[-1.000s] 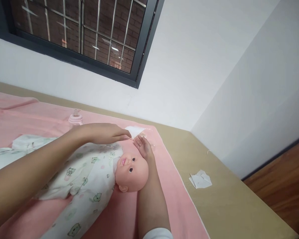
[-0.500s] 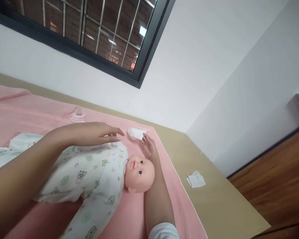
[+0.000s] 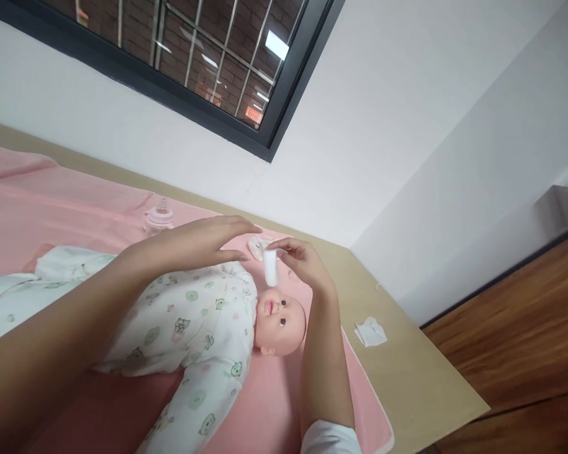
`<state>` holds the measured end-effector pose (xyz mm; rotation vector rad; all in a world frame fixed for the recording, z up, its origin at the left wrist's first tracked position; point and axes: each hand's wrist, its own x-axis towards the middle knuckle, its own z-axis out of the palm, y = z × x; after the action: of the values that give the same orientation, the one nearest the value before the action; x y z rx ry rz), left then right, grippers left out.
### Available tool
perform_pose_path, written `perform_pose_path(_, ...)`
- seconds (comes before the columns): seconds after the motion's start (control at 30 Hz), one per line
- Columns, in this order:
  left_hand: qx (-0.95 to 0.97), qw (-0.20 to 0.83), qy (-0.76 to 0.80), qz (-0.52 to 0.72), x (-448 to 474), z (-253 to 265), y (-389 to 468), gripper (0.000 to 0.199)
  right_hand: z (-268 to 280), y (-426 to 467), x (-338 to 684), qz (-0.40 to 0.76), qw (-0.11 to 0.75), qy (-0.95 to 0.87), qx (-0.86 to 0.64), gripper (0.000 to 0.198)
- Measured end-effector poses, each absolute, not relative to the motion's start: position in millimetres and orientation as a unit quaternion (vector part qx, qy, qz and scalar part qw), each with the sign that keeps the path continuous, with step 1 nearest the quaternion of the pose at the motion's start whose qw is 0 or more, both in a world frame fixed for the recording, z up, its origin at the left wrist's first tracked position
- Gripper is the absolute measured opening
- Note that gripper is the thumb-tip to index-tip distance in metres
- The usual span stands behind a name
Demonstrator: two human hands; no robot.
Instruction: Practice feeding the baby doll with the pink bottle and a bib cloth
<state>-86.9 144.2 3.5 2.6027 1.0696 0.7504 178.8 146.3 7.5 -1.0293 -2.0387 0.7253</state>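
Observation:
A baby doll [image 3: 286, 321] in a white sleepsuit [image 3: 203, 315] with green bear prints lies on its back, head to the right. My right hand [image 3: 307, 261] is above the doll's head, pinching a folded white tissue [image 3: 271, 268] between thumb and fingers; it hangs near the doll's face. My left hand [image 3: 213, 243] is over the doll's chest, thumb and fingers apart, holding nothing, its fingertips just left of the tissue. Behind the tissue a crumpled clear plastic packet [image 3: 255, 247] rests on the pink blanket [image 3: 265, 403], partly hidden.
A baby bottle [image 3: 159, 217] with a pink collar stands on the blanket behind my left forearm. Another folded white tissue [image 3: 371, 332] lies on the tan tabletop [image 3: 416, 384] at right. The wall and a dark-framed window [image 3: 269, 142] are beyond the table.
My right hand has risen from the packet and come toward the doll's face with the white tissue lifted out. My left hand has moved right, closer to it. The view has shifted slightly.

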Motion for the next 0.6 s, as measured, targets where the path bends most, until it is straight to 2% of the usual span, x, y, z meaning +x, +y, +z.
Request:
perform_pose_path(0.17,0.898,0.135,0.331,0.257,-87,5,149,0.064,20,115,147,0.194,0.335,-0.849,-0.36,0.032)
perform_pose_path(0.43,0.913,0.203,0.266,0.234,-85,12,145,0.027,29,97,143,0.162,0.389,-0.854,-0.304,0.026)
perform_pose_path(0.6,0.898,0.256,0.202,0.295,-86,16,138,0.025,29,96,146,0.17,0.432,-0.826,-0.319,0.026)
